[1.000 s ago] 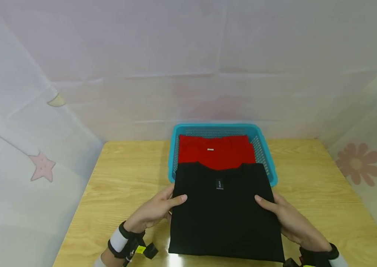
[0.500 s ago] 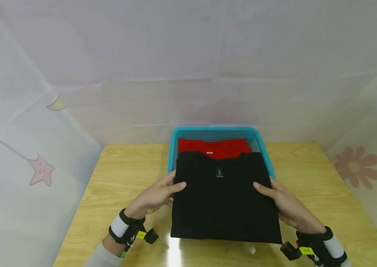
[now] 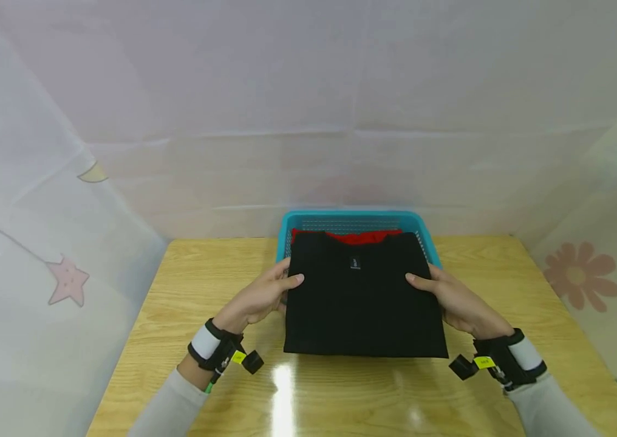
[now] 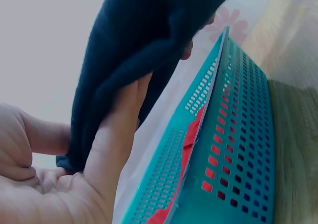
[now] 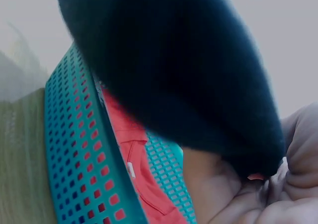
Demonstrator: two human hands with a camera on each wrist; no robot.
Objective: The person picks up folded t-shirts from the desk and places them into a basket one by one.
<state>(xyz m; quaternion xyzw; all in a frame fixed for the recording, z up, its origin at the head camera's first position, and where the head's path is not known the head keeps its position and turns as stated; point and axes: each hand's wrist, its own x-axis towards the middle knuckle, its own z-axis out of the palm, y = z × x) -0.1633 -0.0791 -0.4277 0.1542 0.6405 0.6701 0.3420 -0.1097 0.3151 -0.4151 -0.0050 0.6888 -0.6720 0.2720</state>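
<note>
A folded black shirt [image 3: 365,303] with a neck label is held level by its two sides, above the blue plastic basket [image 3: 352,213]. My left hand [image 3: 262,294] grips the left side, thumb on top and fingers underneath. On the opposite side my right hand [image 3: 458,301] pinches the shirt the same way. A folded red garment [image 3: 365,237] lies in the basket, mostly hidden by the shirt in the head view. Both wrist views show the black cloth over the basket rim, with the red garment [image 5: 144,174] inside.
The basket stands on a light wood table [image 3: 215,267] near its back edge. Behind and at both sides hangs a pale printed cloth [image 3: 308,121]. Each wrist wears a strap with a small black camera [image 3: 252,362].
Both hands have carried the black shirt forward, away from the body. It now covers most of the red garment and the basket's front in the head view.
</note>
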